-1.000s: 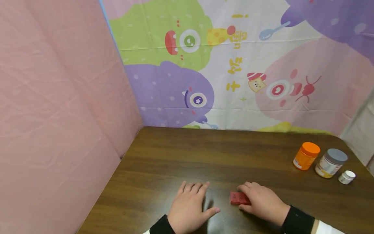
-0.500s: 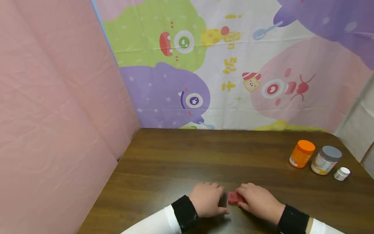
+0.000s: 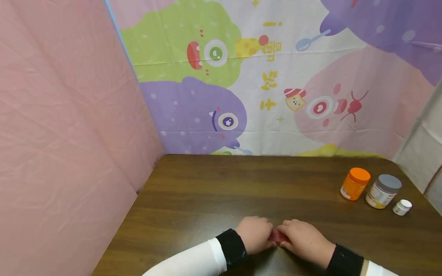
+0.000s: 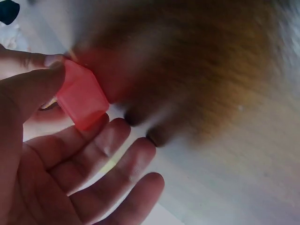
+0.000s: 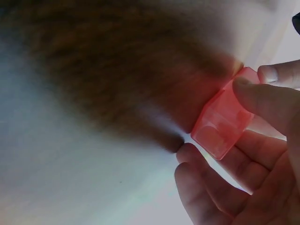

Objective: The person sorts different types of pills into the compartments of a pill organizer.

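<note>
Between the two hands is a small translucent red plastic pill box [image 3: 277, 237], low over the brown table. My left hand [image 3: 254, 234] pinches its left end. In the left wrist view, the thumb lies against one side of the pill box [image 4: 83, 96] and the index finger against the other, while the remaining fingers spread loosely. My right hand [image 3: 305, 239] holds the right end. The right wrist view has the thumb across the top of the pill box [image 5: 220, 119] with fingers behind it. Fingers cover both ends in the head view.
At the right of the wooden table [image 3: 207, 184] stand an orange jar [image 3: 355, 184], a grey-lidded jar [image 3: 383, 191] and a small white-capped bottle [image 3: 402, 207]. A pink cloth [image 3: 69, 134] hangs along the left, and a cartoon-printed cloth [image 3: 269, 130] hangs behind the table.
My left hand has moved right from the bare table and taken hold of the pill box's left end. The right hand has kept its grip, almost in place. The head view has shifted slightly.
</note>
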Demonstrator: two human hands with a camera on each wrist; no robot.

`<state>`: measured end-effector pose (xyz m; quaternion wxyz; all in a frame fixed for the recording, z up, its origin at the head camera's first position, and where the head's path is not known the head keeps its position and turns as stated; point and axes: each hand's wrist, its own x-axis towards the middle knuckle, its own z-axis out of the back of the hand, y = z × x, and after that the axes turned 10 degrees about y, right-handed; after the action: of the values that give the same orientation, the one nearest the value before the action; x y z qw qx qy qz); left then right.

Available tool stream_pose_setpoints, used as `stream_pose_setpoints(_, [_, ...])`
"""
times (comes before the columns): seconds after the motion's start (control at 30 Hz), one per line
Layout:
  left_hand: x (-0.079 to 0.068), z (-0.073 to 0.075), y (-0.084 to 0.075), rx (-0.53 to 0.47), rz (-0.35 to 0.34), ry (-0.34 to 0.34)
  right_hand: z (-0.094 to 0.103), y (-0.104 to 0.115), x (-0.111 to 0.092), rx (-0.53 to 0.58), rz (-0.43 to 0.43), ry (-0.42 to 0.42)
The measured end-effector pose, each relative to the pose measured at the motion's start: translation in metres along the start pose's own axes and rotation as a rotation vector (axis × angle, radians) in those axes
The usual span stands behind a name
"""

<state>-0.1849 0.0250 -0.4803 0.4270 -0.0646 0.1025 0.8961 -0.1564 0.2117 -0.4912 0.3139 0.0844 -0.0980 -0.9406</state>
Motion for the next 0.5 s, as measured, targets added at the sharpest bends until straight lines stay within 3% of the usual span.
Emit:
stream_pose_setpoints(0.1, [0.0009,-0.0010,0.0011,0.019,-0.017,-0.020,0.0011,0.0011,0.0000,0.010,-0.004,0.004])
stream_pose_setpoints(0.3, [0.0002,-0.0003,-0.0001,0.029,-0.018,0.007,-0.0001,0.0021,-0.0003,0.022,-0.010,0.007])
stream_pose_setpoints(0.5, [0.0008,0.0030,0.0065,-0.057,-0.025,0.015,0.0004,0.0004,0.0001,0.032,-0.012,0.010])
